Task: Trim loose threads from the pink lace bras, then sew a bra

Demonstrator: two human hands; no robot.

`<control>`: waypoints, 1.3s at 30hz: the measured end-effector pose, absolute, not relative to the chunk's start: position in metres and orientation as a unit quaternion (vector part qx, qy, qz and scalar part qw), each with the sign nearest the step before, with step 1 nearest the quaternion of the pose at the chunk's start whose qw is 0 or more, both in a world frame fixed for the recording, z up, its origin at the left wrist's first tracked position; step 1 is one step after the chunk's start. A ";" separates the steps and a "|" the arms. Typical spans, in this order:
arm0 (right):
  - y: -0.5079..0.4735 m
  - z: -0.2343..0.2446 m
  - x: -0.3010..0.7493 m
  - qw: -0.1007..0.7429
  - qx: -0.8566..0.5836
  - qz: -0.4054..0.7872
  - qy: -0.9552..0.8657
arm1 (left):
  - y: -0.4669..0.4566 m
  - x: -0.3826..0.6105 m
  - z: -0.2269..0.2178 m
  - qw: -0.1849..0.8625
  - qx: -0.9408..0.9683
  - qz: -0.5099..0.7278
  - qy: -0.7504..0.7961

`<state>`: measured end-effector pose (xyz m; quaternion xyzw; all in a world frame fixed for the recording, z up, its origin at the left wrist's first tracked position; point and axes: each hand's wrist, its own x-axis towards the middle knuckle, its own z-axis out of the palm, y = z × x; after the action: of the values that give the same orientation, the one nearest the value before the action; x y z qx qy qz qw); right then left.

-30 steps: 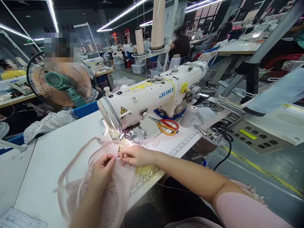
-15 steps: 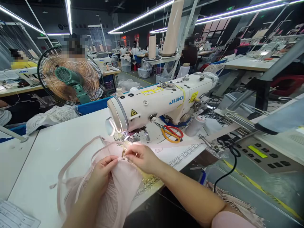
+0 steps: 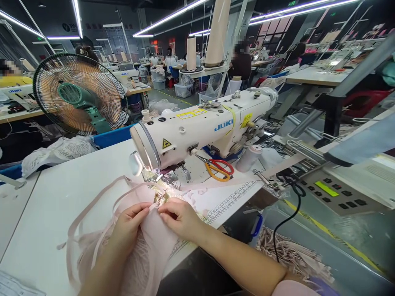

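Observation:
A pale pink lace garment (image 3: 145, 250) with thin straps lies on the white table (image 3: 61, 205) in front of a white JUKI sewing machine (image 3: 197, 127). My left hand (image 3: 131, 228) pinches the fabric's edge from the left. My right hand (image 3: 179, 218) pinches the same edge from the right, fingertips nearly touching the left hand's. Both hands sit just in front of the machine's needle area (image 3: 160, 179), where a small gold piece (image 3: 162, 198) shows on the fabric.
Red and yellow scissors (image 3: 217, 168) lie on the machine bed. A thread spool (image 3: 248, 158) stands beside them. A control panel (image 3: 333, 191) is at the right. A green fan (image 3: 78, 98) stands behind the table. White fabric (image 3: 58, 152) lies at the back left. Other workers sit farther off.
Both hands have drawn slightly back toward me with the fabric edge. The view has shifted a little; the pinch on the fabric stays the same.

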<state>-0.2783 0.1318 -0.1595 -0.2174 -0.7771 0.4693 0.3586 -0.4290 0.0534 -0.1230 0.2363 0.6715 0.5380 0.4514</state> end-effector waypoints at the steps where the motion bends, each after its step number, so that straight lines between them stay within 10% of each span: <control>1: 0.132 -0.160 -0.278 0.360 -0.217 0.468 -0.777 | 0.054 -0.429 -0.123 0.451 0.236 0.537 0.673; 39: 0.129 -0.168 -0.279 0.377 -0.210 0.445 -0.784 | 0.053 -0.422 -0.120 0.477 0.250 0.533 0.652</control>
<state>-0.2788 0.1289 -0.1680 -0.2103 -0.7844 0.4453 0.3770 -0.4223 0.0533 -0.1197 0.2497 0.6523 0.5334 0.4771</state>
